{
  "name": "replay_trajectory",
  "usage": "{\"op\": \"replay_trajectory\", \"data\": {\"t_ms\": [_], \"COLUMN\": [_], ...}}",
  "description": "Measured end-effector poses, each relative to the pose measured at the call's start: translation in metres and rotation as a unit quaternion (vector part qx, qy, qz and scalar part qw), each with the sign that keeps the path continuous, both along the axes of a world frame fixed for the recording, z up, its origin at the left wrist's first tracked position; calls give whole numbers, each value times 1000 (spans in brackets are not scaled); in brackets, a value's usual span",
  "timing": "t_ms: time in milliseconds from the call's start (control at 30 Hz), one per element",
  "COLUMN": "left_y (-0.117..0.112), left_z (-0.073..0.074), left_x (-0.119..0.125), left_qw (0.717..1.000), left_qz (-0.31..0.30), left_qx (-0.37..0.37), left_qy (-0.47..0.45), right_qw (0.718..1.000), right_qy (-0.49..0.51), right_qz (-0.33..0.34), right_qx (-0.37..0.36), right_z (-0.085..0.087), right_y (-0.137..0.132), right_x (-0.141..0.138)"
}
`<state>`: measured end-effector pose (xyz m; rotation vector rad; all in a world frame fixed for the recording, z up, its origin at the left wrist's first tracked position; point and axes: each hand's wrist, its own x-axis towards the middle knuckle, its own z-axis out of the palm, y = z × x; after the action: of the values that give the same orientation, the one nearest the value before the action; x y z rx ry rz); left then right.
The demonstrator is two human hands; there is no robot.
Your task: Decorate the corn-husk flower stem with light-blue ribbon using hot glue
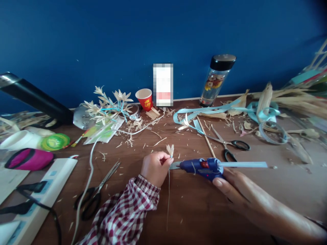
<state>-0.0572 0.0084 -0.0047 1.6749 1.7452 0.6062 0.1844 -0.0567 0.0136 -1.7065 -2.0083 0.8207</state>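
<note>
Between thumb and fingertips, my left hand pinches a small pale flower that looks made of dried husk. A thin white thread or wire hangs below it. My right hand is wrapped round a blue hot glue gun, its handle mostly hidden by the fingers. The gun lies level, nozzle pointing left, close beside my left fingertips; whether it touches the flower I cannot tell. A long translucent glue stick juts from its rear.
Scissors lie left of my left hand; another pair lies behind the gun. At the back are husk flowers, a red paper cup, a glass bottle and light-blue ribbon. A white cable runs past a power strip.
</note>
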Motion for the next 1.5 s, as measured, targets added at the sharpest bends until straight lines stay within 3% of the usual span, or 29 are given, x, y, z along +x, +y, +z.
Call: {"op": "replay_trajectory", "data": {"t_ms": [200, 400, 567, 1500], "left_y": [1, 0, 0, 0], "left_z": [-3, -3, -2, -1], "left_x": [-2, -1, -1, -1], "left_qw": [1000, 1000, 1000, 1000], "left_qz": [-2, -2, -2, -6], "left_qx": [-2, 3, 0, -7], "left_qy": [-10, -3, -1, 1], "right_qw": [997, 997, 995, 998], "right_qy": [-2, -11, -22, -18], "right_qz": [47, 21, 40, 44], "right_qx": [54, 69, 91, 48], "right_z": [4, 5, 0, 6], "right_y": [6, 7, 11, 12], "right_x": [-14, -12, -17, -16]}}
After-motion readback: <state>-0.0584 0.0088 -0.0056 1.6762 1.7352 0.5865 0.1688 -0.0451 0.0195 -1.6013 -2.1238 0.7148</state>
